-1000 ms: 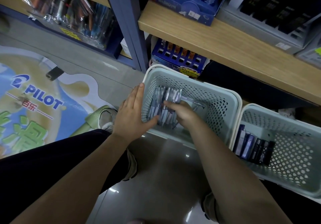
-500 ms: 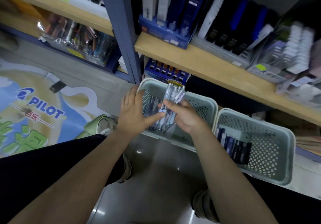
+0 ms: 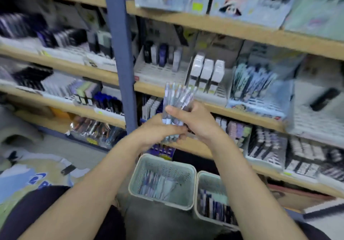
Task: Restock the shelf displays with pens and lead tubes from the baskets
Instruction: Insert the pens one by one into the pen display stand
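Observation:
A bundle of clear pens (image 3: 177, 98) stands upright in front of the shelves, held by both hands. My right hand (image 3: 199, 122) grips the bundle at its middle, thumb across the front. My left hand (image 3: 158, 133) wraps round the bundle's lower end. Below, on the floor, the left pale green basket (image 3: 188, 169) holds more pens, and the right basket (image 3: 202, 176) holds dark lead tubes. Pen displays (image 3: 251, 83) and white boxes (image 3: 206, 74) fill the shelf behind the bundle. The whole view is blurred.
A blue upright post (image 3: 121, 57) divides the shelving just left of my hands. Wooden shelf edges (image 3: 242, 113) run across at several heights, packed with stationery trays. A printed floor graphic (image 3: 28, 180) lies at the lower left, and my dark trouser legs show at the bottom.
Both hands lifted the pen bundle out of the left basket up to shelf height. The left hand left the basket rim and now holds the bundle. The view tilted up.

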Available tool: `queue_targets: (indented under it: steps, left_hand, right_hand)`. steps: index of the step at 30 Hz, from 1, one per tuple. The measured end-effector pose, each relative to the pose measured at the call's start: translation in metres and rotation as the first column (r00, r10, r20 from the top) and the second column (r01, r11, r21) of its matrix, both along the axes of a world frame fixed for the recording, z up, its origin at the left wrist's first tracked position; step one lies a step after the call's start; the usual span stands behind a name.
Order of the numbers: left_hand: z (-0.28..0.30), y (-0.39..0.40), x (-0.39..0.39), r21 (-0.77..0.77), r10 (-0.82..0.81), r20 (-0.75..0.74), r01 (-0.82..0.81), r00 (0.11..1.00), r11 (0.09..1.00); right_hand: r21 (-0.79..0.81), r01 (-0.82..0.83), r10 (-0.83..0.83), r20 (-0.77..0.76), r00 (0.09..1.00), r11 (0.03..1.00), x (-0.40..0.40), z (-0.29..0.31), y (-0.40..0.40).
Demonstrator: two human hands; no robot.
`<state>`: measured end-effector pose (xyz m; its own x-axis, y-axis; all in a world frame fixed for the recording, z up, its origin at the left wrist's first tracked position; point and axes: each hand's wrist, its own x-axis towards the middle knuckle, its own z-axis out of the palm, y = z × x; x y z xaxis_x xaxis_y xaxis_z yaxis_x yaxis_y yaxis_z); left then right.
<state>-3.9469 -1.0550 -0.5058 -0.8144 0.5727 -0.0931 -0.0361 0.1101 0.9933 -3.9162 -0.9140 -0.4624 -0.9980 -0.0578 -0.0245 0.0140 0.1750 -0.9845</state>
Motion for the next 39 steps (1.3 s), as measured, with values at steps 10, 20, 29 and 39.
queue_targets:
  steps: [10,20,29,39]
  left_hand:
    - [0.189,-0.008,0.038,0.231,0.025,-0.217,0.026,0.976,0.973]
    - [0.218,-0.018,0.035,0.44,0.088,-0.127,-0.023,0.988,0.898]
    - [0.208,-0.03,0.004,0.465,0.328,-0.155,-0.224,0.932,0.856]
    - [0.185,-0.057,-0.06,0.367,0.577,-0.125,-0.503,0.807,0.783]
  right_hand:
    - [0.183,0.069,0.01,-0.401,0.916,0.981,0.051,0.176,0.013]
    - [-0.037,0.074,-0.083,-0.427,0.901,0.997,0.051,0.225,0.008]
    - [-0.049,0.14,-0.147,-0.405,0.902,0.989,0.008,0.22,-0.017]
    - [0.113,0.294,-0.22,-0.43,0.876,0.949,-0.055,0.216,-0.012]
